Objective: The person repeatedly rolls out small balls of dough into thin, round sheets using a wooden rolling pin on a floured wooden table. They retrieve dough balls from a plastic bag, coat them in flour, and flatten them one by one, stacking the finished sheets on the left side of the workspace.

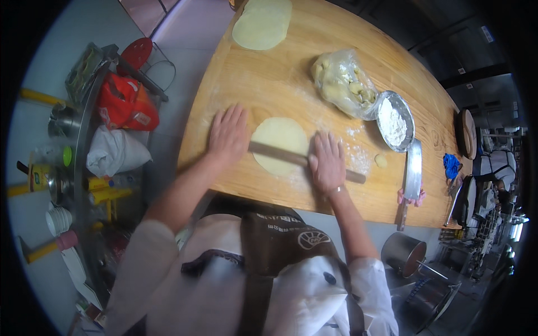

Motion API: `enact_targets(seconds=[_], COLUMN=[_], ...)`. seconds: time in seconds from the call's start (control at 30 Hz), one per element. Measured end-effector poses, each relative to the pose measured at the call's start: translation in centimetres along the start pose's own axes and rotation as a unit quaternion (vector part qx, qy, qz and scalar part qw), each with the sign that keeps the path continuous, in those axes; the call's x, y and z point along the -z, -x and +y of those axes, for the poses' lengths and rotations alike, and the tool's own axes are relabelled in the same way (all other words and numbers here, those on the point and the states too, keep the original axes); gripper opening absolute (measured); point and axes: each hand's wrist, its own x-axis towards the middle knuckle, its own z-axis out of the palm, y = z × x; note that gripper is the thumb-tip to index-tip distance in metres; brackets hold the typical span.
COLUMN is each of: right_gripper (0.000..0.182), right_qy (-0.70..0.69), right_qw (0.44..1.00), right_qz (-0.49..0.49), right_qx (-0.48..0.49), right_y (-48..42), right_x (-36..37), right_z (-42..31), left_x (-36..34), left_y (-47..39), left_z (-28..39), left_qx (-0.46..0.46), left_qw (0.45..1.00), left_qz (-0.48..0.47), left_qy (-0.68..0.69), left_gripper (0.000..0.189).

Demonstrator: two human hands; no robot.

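A thin wooden rolling pin (pixel 279 153) lies across a flat round sheet of dough (pixel 280 130) on the wooden table. My left hand (pixel 229 134) rests palm down over the pin's left end, fingers extended, hiding that end. Over the right part of the pin lies my right hand (pixel 328 164), also palm down with straight fingers; the pin's right end sticks out beyond it. The dough reaches out on both sides of the pin, between my hands. Loose flour (pixel 357 155) and a small dough piece (pixel 381 160) are to the right.
Beyond my hands sit a clear plastic bag of dough pieces (pixel 346 86) and a metal bowl of flour (pixel 394 122). A cleaver (pixel 413 172) lies right, its handle past the table edge. Another dough sheet (pixel 262 23) lies at the far left. A metal shelf (pixel 86 126) stands left.
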Motion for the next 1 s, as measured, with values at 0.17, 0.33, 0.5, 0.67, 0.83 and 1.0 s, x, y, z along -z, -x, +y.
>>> enact_targets(seconds=[0.17,0.33,0.5,0.67,0.83,1.0], right_gripper=[0.051,0.05,0.051,0.046,0.024,0.024], right_qy=[-0.033,-0.02,-0.067,-0.018,-0.041,-0.104], right_qw=[0.997,0.999,0.991,0.998,0.992,0.974], right_qz=[0.072,0.023,0.112,0.045,0.106,0.196], right_qx=[0.011,-0.017,0.014,-0.034,-0.049,0.047], right_y=[-0.4,-0.7,-3.8,-5.4,-11.0,-9.2], right_x=[-0.8,-0.7,-1.1,-1.4,-0.7,-1.4], right_z=[0.8,0.5,2.2,1.5,3.4,3.8], left_x=[-1.3,-0.1,1.2,-1.1,-1.0,-3.3], left_y=[-1.2,-2.4,-6.3,-7.3,-14.0,-11.8], left_z=[0.1,0.0,0.7,0.2,0.1,-0.4], left_qx=[0.029,-0.039,0.006,-0.03,-0.009,-0.039], left_qw=[0.999,0.999,0.999,0.999,1.0,0.993], left_qz=[-0.011,0.001,-0.045,-0.011,-0.028,0.085], left_qy=[0.018,0.025,-0.006,0.022,0.007,0.078], left_gripper=[0.043,0.039,0.039,0.035,0.036,0.015])
